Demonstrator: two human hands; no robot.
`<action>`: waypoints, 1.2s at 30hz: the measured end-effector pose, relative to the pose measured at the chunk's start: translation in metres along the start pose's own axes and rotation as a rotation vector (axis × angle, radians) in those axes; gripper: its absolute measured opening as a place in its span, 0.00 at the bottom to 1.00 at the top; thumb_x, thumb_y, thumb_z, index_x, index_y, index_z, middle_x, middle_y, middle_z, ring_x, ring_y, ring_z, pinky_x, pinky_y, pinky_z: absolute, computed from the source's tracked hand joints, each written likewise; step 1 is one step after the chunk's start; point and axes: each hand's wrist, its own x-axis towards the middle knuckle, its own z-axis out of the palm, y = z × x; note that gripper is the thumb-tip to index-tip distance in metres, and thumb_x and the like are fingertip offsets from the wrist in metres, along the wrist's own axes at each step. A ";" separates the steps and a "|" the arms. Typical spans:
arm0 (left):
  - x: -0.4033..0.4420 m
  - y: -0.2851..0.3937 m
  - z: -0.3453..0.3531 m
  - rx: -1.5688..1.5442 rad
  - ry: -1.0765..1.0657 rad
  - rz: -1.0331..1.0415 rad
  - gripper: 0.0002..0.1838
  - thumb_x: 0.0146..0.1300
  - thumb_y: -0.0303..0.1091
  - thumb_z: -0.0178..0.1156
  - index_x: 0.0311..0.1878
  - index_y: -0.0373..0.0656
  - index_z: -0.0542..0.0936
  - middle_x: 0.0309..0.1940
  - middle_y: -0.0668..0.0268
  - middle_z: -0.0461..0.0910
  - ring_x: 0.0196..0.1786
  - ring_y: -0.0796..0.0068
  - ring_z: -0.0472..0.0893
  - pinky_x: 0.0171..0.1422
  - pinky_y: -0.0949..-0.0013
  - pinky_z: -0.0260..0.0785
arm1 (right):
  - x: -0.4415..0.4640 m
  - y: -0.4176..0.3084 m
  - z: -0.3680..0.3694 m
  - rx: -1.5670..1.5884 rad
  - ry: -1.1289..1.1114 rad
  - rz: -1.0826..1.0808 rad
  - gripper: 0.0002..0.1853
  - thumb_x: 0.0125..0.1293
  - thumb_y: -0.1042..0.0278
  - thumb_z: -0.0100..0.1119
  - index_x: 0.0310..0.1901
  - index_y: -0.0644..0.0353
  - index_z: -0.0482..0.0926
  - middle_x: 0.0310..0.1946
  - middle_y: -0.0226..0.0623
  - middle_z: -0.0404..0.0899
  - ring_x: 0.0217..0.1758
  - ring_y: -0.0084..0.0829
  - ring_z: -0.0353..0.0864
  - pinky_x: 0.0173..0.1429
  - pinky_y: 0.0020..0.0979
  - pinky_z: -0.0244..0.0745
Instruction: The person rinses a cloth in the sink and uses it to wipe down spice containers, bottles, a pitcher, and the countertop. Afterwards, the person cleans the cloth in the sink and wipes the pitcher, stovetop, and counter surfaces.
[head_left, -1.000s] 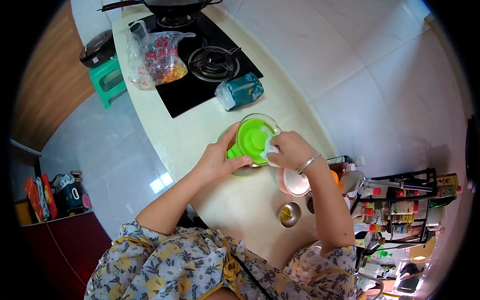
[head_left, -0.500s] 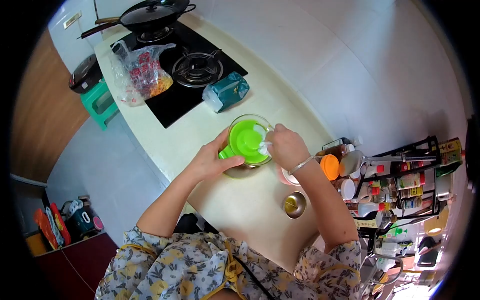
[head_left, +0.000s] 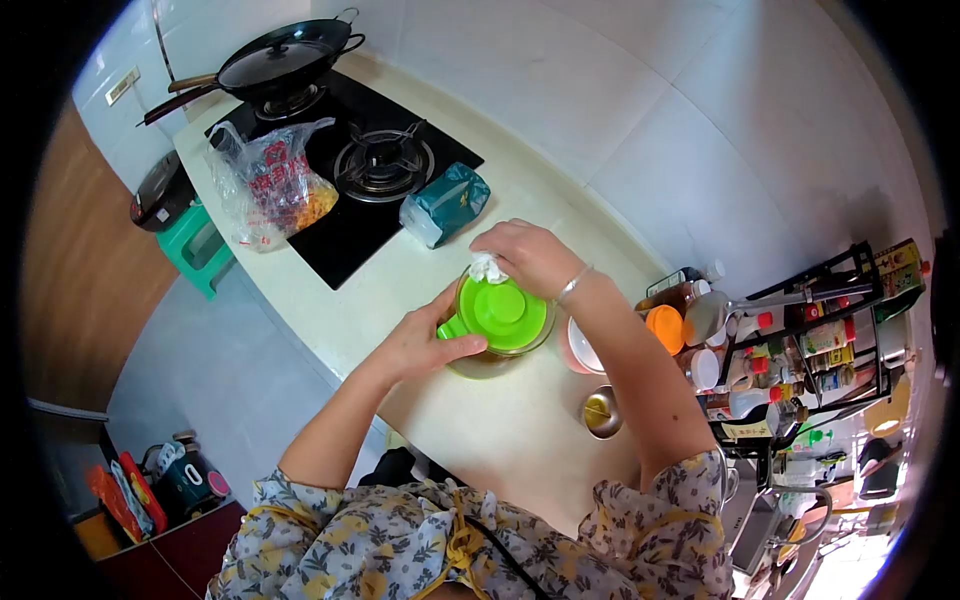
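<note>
Beside the right grip (head_left: 530, 258), clamped on one tissue (head_left: 487, 267), is one green lid (head_left: 503, 312); the left grip (head_left: 420, 340) clasps one glass vessel (head_left: 520, 351).

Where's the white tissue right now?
Near centre in the head view, the white tissue is in the right hand, at the far edge of the green lid.

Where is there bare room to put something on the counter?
There's bare counter between the green-topped container, metal bowl and flowered top, plus a patch between the teal packet, wall and right hand. It's crowded at the container, which the left hand holds, and around the orange-lidded jar.
</note>
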 end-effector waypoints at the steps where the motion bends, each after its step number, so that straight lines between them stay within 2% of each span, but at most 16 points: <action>1: 0.001 -0.002 -0.002 0.001 0.005 0.028 0.49 0.53 0.47 0.70 0.74 0.43 0.54 0.63 0.50 0.70 0.67 0.59 0.69 0.71 0.64 0.57 | 0.008 0.000 -0.003 0.029 -0.113 -0.033 0.14 0.56 0.75 0.57 0.45 0.56 0.79 0.42 0.37 0.79 0.48 0.43 0.75 0.54 0.39 0.72; 2: 0.001 -0.002 -0.005 0.006 -0.002 0.030 0.49 0.53 0.47 0.70 0.74 0.43 0.54 0.63 0.50 0.70 0.67 0.59 0.69 0.71 0.64 0.57 | 0.015 0.000 -0.005 0.057 -0.227 -0.064 0.13 0.56 0.75 0.57 0.44 0.55 0.80 0.41 0.37 0.80 0.48 0.43 0.75 0.54 0.39 0.72; 6: -0.001 0.005 -0.004 0.033 -0.016 -0.060 0.50 0.51 0.48 0.71 0.73 0.45 0.56 0.62 0.50 0.71 0.66 0.58 0.69 0.70 0.64 0.58 | 0.021 0.001 -0.009 0.043 -0.376 0.002 0.11 0.56 0.75 0.55 0.40 0.55 0.82 0.38 0.39 0.81 0.47 0.43 0.76 0.53 0.39 0.72; 8: -0.001 -0.001 -0.005 0.041 -0.002 -0.070 0.50 0.50 0.49 0.71 0.73 0.46 0.57 0.62 0.50 0.71 0.66 0.57 0.70 0.70 0.64 0.58 | 0.021 0.004 -0.006 0.011 -0.447 0.125 0.13 0.54 0.77 0.53 0.41 0.57 0.82 0.39 0.43 0.81 0.46 0.45 0.78 0.54 0.39 0.72; 9: 0.001 -0.010 -0.004 0.088 0.045 -0.010 0.48 0.51 0.46 0.71 0.73 0.48 0.57 0.53 0.55 0.76 0.49 0.67 0.73 0.56 0.68 0.64 | 0.021 0.002 -0.007 0.012 -0.443 0.130 0.13 0.54 0.77 0.53 0.41 0.57 0.82 0.39 0.43 0.81 0.46 0.45 0.78 0.54 0.39 0.72; 10: 0.003 -0.017 -0.003 0.132 0.095 0.050 0.47 0.52 0.44 0.71 0.74 0.51 0.58 0.44 0.61 0.80 0.33 0.76 0.76 0.41 0.72 0.71 | 0.019 0.000 -0.009 0.027 -0.469 0.232 0.14 0.53 0.77 0.52 0.42 0.58 0.82 0.40 0.45 0.81 0.46 0.46 0.78 0.54 0.40 0.72; 11: 0.006 -0.024 -0.003 0.130 0.095 0.050 0.47 0.52 0.44 0.71 0.74 0.51 0.58 0.44 0.61 0.80 0.33 0.76 0.76 0.41 0.72 0.71 | 0.018 -0.001 -0.011 0.041 -0.497 0.333 0.16 0.53 0.78 0.51 0.43 0.59 0.81 0.41 0.46 0.81 0.47 0.47 0.79 0.54 0.40 0.73; 13: 0.005 -0.025 0.001 0.130 0.126 0.117 0.48 0.51 0.42 0.71 0.74 0.50 0.57 0.40 0.60 0.80 0.29 0.78 0.75 0.36 0.74 0.69 | 0.013 -0.003 -0.016 0.060 -0.472 0.349 0.16 0.53 0.77 0.51 0.44 0.60 0.81 0.42 0.47 0.81 0.47 0.47 0.79 0.54 0.39 0.73; 19: 0.000 -0.013 0.000 0.098 0.138 -0.051 0.48 0.50 0.40 0.73 0.73 0.50 0.58 0.30 0.62 0.79 0.28 0.78 0.76 0.33 0.74 0.68 | -0.004 0.008 -0.016 0.137 -0.358 0.407 0.16 0.53 0.72 0.52 0.43 0.61 0.82 0.39 0.50 0.82 0.44 0.47 0.80 0.51 0.38 0.74; 23: -0.001 -0.008 0.002 0.080 0.138 -0.047 0.49 0.50 0.40 0.73 0.74 0.50 0.57 0.31 0.61 0.80 0.28 0.77 0.76 0.34 0.74 0.68 | -0.022 0.007 -0.017 0.153 -0.268 0.540 0.15 0.50 0.68 0.54 0.39 0.59 0.84 0.36 0.51 0.82 0.42 0.50 0.80 0.50 0.41 0.75; 27: -0.001 -0.004 0.006 0.106 0.151 -0.050 0.49 0.49 0.38 0.74 0.73 0.50 0.59 0.35 0.60 0.80 0.31 0.76 0.77 0.37 0.72 0.70 | -0.047 0.000 -0.027 0.174 -0.238 0.655 0.14 0.51 0.67 0.55 0.38 0.61 0.84 0.35 0.52 0.82 0.39 0.51 0.80 0.48 0.41 0.75; 29: -0.001 -0.009 0.007 0.128 0.134 -0.054 0.48 0.48 0.38 0.74 0.73 0.50 0.59 0.37 0.59 0.81 0.33 0.75 0.78 0.39 0.72 0.71 | -0.058 0.003 -0.018 0.283 -0.189 0.806 0.14 0.52 0.65 0.57 0.37 0.64 0.83 0.33 0.52 0.82 0.36 0.48 0.81 0.45 0.39 0.74; 31: 0.000 -0.022 0.010 0.167 0.187 0.073 0.48 0.49 0.38 0.74 0.72 0.50 0.60 0.42 0.60 0.81 0.36 0.74 0.79 0.44 0.71 0.72 | -0.071 0.008 0.000 0.402 -0.092 0.848 0.15 0.53 0.64 0.58 0.37 0.65 0.82 0.31 0.51 0.81 0.34 0.44 0.80 0.43 0.38 0.73; 33: -0.006 -0.016 0.011 0.142 0.154 0.034 0.48 0.49 0.38 0.74 0.72 0.49 0.60 0.45 0.60 0.81 0.38 0.74 0.79 0.46 0.70 0.72 | -0.083 0.005 0.008 0.524 0.012 0.892 0.15 0.53 0.63 0.58 0.37 0.66 0.82 0.29 0.50 0.81 0.32 0.41 0.80 0.42 0.37 0.73; 35: -0.013 -0.014 0.021 0.123 0.120 -0.011 0.48 0.49 0.38 0.73 0.72 0.49 0.59 0.47 0.60 0.81 0.39 0.74 0.79 0.48 0.70 0.73 | -0.095 -0.006 0.007 0.588 0.037 0.970 0.12 0.57 0.71 0.56 0.40 0.67 0.82 0.31 0.30 0.81 0.33 0.22 0.76 0.41 0.27 0.71; 36: -0.017 -0.016 0.024 0.129 0.123 0.035 0.47 0.49 0.37 0.73 0.73 0.49 0.59 0.47 0.60 0.81 0.40 0.73 0.80 0.48 0.70 0.73 | -0.102 -0.012 0.010 0.594 0.054 0.996 0.12 0.57 0.71 0.56 0.40 0.67 0.82 0.31 0.30 0.81 0.33 0.22 0.76 0.41 0.27 0.71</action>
